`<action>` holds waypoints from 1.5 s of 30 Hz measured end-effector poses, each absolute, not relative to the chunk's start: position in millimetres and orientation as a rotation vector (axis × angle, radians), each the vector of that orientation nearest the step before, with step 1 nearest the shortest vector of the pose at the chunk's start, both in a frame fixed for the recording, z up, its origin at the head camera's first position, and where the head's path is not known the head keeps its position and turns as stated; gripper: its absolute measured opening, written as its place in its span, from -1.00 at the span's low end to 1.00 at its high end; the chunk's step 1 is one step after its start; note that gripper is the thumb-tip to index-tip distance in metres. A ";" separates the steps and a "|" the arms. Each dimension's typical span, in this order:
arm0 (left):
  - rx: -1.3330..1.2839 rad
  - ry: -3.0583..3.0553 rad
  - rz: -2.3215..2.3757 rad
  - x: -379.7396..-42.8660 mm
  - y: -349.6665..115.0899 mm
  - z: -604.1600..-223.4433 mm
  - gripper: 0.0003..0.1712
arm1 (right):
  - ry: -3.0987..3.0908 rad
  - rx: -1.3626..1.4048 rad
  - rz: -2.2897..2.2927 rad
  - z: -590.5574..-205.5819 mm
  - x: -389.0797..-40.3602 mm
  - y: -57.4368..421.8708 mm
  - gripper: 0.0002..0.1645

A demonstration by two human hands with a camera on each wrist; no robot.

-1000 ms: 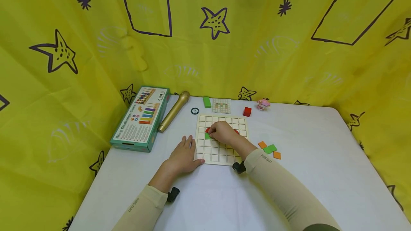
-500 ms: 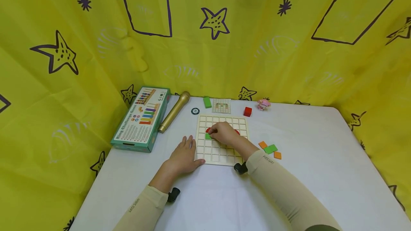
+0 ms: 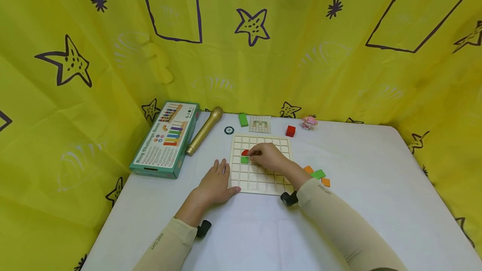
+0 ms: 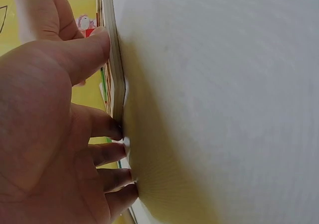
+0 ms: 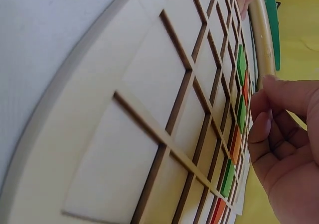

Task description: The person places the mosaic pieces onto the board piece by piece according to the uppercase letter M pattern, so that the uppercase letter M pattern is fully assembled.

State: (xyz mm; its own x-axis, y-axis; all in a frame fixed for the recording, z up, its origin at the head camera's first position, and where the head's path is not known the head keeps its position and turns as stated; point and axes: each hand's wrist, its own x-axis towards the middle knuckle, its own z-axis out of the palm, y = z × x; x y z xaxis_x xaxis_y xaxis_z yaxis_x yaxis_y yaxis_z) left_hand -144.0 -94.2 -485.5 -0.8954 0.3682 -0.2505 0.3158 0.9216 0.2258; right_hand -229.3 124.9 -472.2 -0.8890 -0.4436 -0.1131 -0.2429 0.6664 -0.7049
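Note:
A pale wooden grid board [image 3: 244, 184] lies on the white table. My left hand [image 3: 214, 185] is spread at its left side, thumb on the near left corner and fingertips along the edge. Over the board's middle, my right hand [image 3: 268, 156] has curled fingers, and its thumb meets the index finger with nothing visible between them in the right wrist view. Just left of these fingertips sit a green square tile [image 3: 244, 159] and a red rounded piece [image 3: 245, 152]. Further green tiles [image 5: 228, 180] and orange tiles [image 5: 235, 144] in the grid are hidden from the head view by my right hand.
Loose orange and green tiles [image 3: 318, 174] lie right of the board. Behind it are a pattern card [image 3: 260, 124], a green block [image 3: 243, 120], a red cube [image 3: 290, 131], a pink figurine [image 3: 309, 122] and a round chip [image 3: 229, 130]. A gold microphone [image 3: 204, 131] and game box [image 3: 165, 139] stand left.
My right hand has drawn back slightly to the right, uncovering more of the red piece and the green tile. The left hand stays in place.

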 end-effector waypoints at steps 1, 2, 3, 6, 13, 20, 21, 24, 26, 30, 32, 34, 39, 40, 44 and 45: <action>0.507 2.791 0.261 -144.0 -94.2 -485.6 0.05 | 2.609 -0.549 -1.049 -471.1 -228.6 126.4 -0.84; 0.503 2.790 0.260 -144.0 -94.1 -485.5 0.05 | 2.611 -0.546 -1.051 -470.1 -227.8 128.1 -0.84; 0.497 2.789 0.258 -143.8 -94.0 -485.3 0.05 | 2.614 -0.543 -1.050 -469.2 -227.1 129.9 -0.83; 0.488 2.786 0.255 -143.5 -93.7 -484.6 0.05 | 2.622 -0.530 -1.053 -467.9 -225.6 136.6 -0.83; 0.499 2.795 0.239 -142.8 -93.5 -484.6 0.05 | 2.646 -0.512 -1.068 -468.4 -223.2 155.5 -0.84; 0.491 2.809 0.230 -143.3 -93.2 -485.2 0.05 | 2.672 -0.468 -1.055 -466.4 -220.1 177.4 -0.84; 0.488 2.810 0.236 -143.3 -93.2 -485.2 0.05 | 2.676 -0.462 -1.056 -465.8 -219.4 180.7 -0.83; 0.481 2.807 0.243 -143.1 -93.1 -484.9 0.06 | 2.675 -0.433 -1.073 -465.5 -217.9 191.0 -0.82; 0.481 2.807 0.253 -143.0 -93.0 -484.7 0.06 | 2.678 -0.418 -1.080 -465.7 -217.1 197.9 -0.83; 0.483 2.806 0.258 -142.7 -92.7 -484.9 0.06 | 2.688 -0.383 -1.072 -466.2 -215.5 209.8 -0.84; 0.483 2.805 0.260 -142.5 -92.4 -484.9 0.06 | 2.700 -0.371 -1.054 -466.0 -214.1 215.1 -0.83; 0.478 2.800 0.263 -142.1 -92.2 -484.5 0.06 | 2.709 -0.341 -1.044 -465.4 -212.3 219.9 -0.82; 0.473 2.796 0.256 -142.2 -92.5 -483.6 0.06 | 2.707 -0.290 -1.032 -463.2 -208.4 231.8 -0.81; 0.474 2.798 0.253 -142.3 -92.6 -483.5 0.05 | 2.709 -0.287 -1.032 -463.0 -208.0 234.2 -0.81; 0.479 2.799 0.251 -142.7 -92.8 -483.6 0.05 | 2.709 -0.284 -1.035 -463.6 -207.2 243.5 -0.79; 0.478 2.797 0.253 -142.7 -92.7 -483.5 0.06 | 2.711 -0.281 -1.036 -463.8 -206.7 245.7 -0.79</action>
State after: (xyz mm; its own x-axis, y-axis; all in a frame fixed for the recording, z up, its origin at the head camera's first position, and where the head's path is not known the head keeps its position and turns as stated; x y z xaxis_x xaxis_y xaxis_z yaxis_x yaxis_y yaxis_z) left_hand -142.7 -92.7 -483.5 -0.9023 0.3480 -0.2544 0.2966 0.9294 0.2194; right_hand -206.7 245.7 -463.8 -0.9563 -0.2564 -0.1409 -0.0971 0.7323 -0.6740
